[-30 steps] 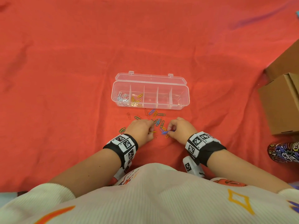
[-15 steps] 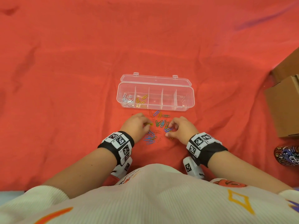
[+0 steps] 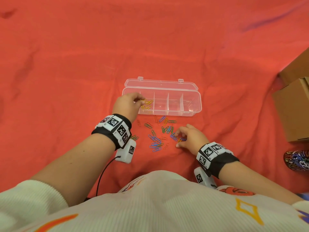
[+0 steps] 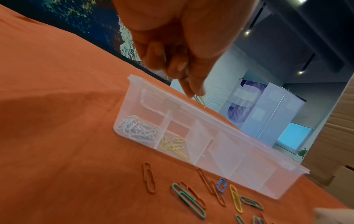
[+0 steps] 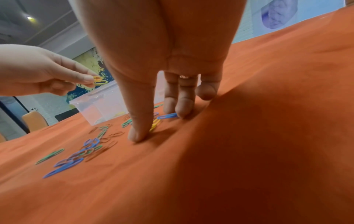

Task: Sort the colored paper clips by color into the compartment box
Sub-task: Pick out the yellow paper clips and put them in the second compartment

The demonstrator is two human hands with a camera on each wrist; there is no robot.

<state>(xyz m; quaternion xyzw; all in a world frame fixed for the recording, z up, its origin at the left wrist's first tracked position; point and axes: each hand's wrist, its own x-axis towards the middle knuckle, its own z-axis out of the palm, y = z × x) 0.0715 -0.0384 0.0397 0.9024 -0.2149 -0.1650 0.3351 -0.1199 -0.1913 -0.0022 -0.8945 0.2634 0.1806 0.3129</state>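
The clear compartment box (image 3: 199, 97) lies open on the red cloth (image 3: 83, 56). My left hand (image 3: 141, 101) hovers over its left end and pinches yellow clips (image 4: 200, 100) between thumb and fingers. White clips (image 4: 136, 128) fill the first compartment and yellow clips (image 4: 174, 147) lie in the second; the other compartments look empty. Loose blue, green, red and yellow clips (image 3: 155, 143) are scattered in front of the box. My right hand (image 3: 178, 138) rests on the pile's right side, fingertips (image 5: 182, 115) on a blue clip (image 5: 166, 116), thumb apart on the cloth.
Cardboard boxes (image 3: 294, 111) stand at the right edge. A dark patterned cylinder (image 3: 297, 161) lies near the front right. Bare cloth stretches to the left of and behind the compartment box.
My left hand has lifted from the pile and moved forward over the box's left compartments with yellow clips. My right hand has stayed at the pile.
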